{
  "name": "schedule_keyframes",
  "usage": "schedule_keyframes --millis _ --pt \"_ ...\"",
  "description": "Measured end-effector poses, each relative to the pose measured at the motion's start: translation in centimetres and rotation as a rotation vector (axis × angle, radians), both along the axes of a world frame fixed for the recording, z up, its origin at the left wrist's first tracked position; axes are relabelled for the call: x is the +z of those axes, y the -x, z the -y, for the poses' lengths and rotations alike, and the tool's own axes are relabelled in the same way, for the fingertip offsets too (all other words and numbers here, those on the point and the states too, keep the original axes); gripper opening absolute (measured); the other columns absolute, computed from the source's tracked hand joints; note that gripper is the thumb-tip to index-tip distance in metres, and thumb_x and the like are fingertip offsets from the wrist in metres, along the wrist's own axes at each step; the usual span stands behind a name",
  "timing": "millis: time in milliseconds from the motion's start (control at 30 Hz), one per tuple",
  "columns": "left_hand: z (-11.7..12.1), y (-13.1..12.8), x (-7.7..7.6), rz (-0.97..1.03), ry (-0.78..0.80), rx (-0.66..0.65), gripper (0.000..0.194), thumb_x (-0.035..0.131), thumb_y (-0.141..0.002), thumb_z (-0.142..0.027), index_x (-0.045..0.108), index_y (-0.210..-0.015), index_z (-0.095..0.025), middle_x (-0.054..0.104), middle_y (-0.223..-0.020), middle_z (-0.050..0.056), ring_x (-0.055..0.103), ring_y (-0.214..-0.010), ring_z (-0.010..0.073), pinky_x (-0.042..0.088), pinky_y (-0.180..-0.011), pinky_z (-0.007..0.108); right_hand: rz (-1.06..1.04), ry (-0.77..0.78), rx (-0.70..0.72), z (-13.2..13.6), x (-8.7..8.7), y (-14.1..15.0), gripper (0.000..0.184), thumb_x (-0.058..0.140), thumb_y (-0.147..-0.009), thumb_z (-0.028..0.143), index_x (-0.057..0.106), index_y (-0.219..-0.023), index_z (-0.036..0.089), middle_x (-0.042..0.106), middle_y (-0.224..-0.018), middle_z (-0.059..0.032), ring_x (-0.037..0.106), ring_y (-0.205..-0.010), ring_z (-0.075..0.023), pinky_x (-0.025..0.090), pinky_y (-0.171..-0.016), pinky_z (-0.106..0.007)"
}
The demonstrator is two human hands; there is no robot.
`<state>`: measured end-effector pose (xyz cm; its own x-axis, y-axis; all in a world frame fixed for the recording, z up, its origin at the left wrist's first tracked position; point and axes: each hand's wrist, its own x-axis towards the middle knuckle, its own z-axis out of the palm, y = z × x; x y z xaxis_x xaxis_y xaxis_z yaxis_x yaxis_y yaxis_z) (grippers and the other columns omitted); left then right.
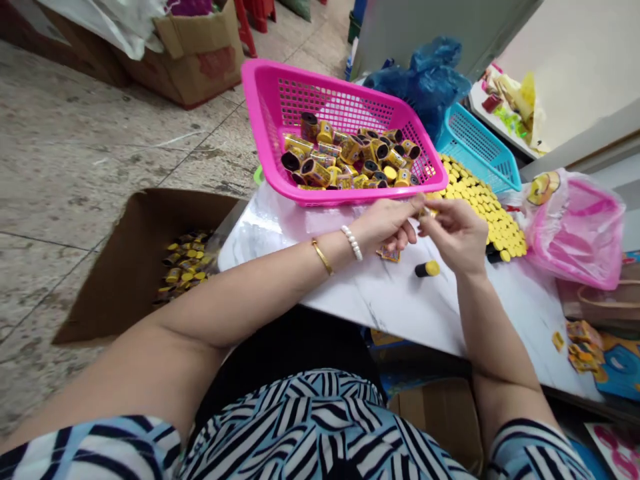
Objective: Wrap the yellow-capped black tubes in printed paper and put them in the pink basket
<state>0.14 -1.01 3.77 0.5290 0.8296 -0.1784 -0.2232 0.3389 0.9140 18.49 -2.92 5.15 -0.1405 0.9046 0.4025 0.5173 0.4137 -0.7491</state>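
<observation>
- Cardboard forms the open box [105, 293] at the left of the frame; small yellow bits [187, 267] are heaped toward its right side.
- Pink basket [360, 195], upper centre, at the top edge of the white table [365, 297]: it holds wrapped cylinders [353, 150] lying at many angles.
- Left hand [387, 225], centre: I see thumb and forefinger drawn together at the piece, other fingers loosely curled; I cannot tell whether they clamp it.
- Printed label [389, 253], on the table just below that hand.
- Lone cylinder [427, 269], just below the hands: yellow end toward the right, black side to the left, long axis running nearly across the frame. I cannot tell whether it stands or lies.
- Piece [429, 212], right of centre, between both hands' fingertips: mostly covered, so its long axis and direction escape me. I judge a light pinch best, one hand steadying, the other working with the tips, edges kept clear of fingers.
- Right hand [457, 230]: thumb and forefinger look pinched on the piece.
- Blue basket [483, 143], upper right, beyond the packed cylinders [493, 210], whose yellow ends face up.
- Pink bin [580, 230] in clear plastic, far right; packets [583, 343] below it.
</observation>
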Motion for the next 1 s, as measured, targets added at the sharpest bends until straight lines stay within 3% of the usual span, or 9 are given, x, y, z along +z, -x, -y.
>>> schedule_keyframes --millis 100,167,233,333,433,500,633,733,1000 --pt "-0.1 0.2 -0.1 -0.301 -0.24 0.054 0.043 0.066 -0.097 -0.057 0.069 -0.086 -0.015 0.067 -0.063 0.003 0.053 -0.044 0.0105 0.036 -0.047 0.024 0.026 -0.178 -0.104 -4.1 2.9 0.2 0.031 0.079 -0.09 0.047 0.075 -0.115 0.029 0.075 -0.111 -0.0041 0.075 -0.074 -0.0162 0.064 -0.066 -0.032" --pt "-0.1 0.3 -0.7 -0.621 -0.56 0.014 0.019 0.078 -0.088 -0.034 0.073 -0.085 -0.016 0.072 -0.074 0.005 0.064 -0.06 0.0155 0.043 -0.058 0.026 0.078 -0.217 -0.065 -5.9 4.6 -0.3 0.046 0.08 -0.088 0.054 0.072 -0.127 0.03 0.076 -0.117 -0.004 0.077 -0.089 -0.0186 0.066 -0.073 -0.031" --pt "-0.2 0.2 -1.7 -0.894 -0.834 -0.055 0.009 0.082 -0.077 -0.02 0.077 -0.083 -0.016 0.076 -0.089 0.008 0.071 -0.081 0.0224 0.047 -0.068 0.029 0.123 -0.224 -0.045 -5.9 5.4 -1.0 0.055 0.081 -0.086 0.058 0.07 -0.133 0.031 0.076 -0.12 -0.0046 0.076 -0.102 -0.0207 0.066 -0.077 -0.03" --pt "-0.2 0.0 -3.0 -1.022 -0.955 -0.175 0.006 0.075 -0.08 -0.015 0.08 -0.083 -0.017 0.078 -0.097 0.009 0.071 -0.088 0.0237 0.048 -0.072 0.03 0.142 -0.194 -0.091 -2.7 4.6 -2.3 0.044 0.078 -0.09 0.056 0.077 -0.123 0.028 0.079 -0.113 -0.0058 0.076 -0.096 -0.0203 0.065 -0.076 -0.031" --pt "-0.3 -0.2 -3.4 -0.958 -0.983 -0.176 0.007 0.073 -0.084 -0.015 0.078 -0.078 -0.016 0.077 -0.088 0.007 0.068 -0.079 0.0197 0.047 -0.071 0.03 0.119 -0.072 -0.165 1.0 2.6 -3.7 0.034 0.077 -0.09 0.055 0.083 -0.098 0.022 0.08 -0.092 -0.0055 0.074 -0.077 -0.0181 0.062 -0.068 -0.031" --pt "-0.4 -0.2 -3.3 -0.845 -1.052 -0.036 0.007 0.077 -0.085 -0.018 0.077 -0.078 -0.016 0.075 -0.086 0.006 0.067 -0.077 0.0181 0.047 -0.071 0.029 0.075 0.06 -0.197 2.1 1.5 -4.3 0.039 0.077 -0.089 0.058 0.084 -0.087 0.02 0.077 -0.079 -0.005 0.07 -0.067 -0.0166 0.056 -0.058 -0.028" --pt "0.2 -0.3 -3.0 -0.543 -1.221 0.355 0.011 0.075 -0.092 -0.023 0.075 -0.083 -0.017 0.074 -0.091 0.007 0.067 -0.08 0.0164 0.049 -0.072 0.028 0.03 0.334 -0.075 1.8 0.6 -4.0 0.044 0.078 -0.085 0.061 0.084 -0.081 0.018 0.074 -0.069 -0.0028 0.058 -0.058 -0.0114 0.042 -0.05 -0.024" --pt "1.0 -0.3 -2.8 -0.378 -1.278 0.413 0.015 0.071 -0.096 -0.027 0.074 -0.084 -0.019 0.072 -0.09 0.006 0.067 -0.081 0.0156 0.051 -0.073 0.027 -0.129 0.426 0.024 1.3 -0.4 -3.1 0.035 0.085 -0.08 0.053 0.085 -0.085 0.019 0.072 -0.067 0.0002 0.052 -0.055 -0.0083 0.04 -0.053 -0.023" --pt "2.3 -0.6 -1.4 -0.235 -0.806 0.533 0.017 0.077 -0.089 -0.033 0.075 -0.08 -0.019 0.072 -0.08 0.004 0.061 -0.072 0.0144 0.05 -0.065 0.026 -0.498 0.268 -0.232 1.6 -2.8 -2.6 0.033 0.089 -0.074 0.049 0.08 -0.083 0.02 0.073 -0.071 0.0 0.052 -0.054 -0.0082 0.041 -0.051 -0.023"
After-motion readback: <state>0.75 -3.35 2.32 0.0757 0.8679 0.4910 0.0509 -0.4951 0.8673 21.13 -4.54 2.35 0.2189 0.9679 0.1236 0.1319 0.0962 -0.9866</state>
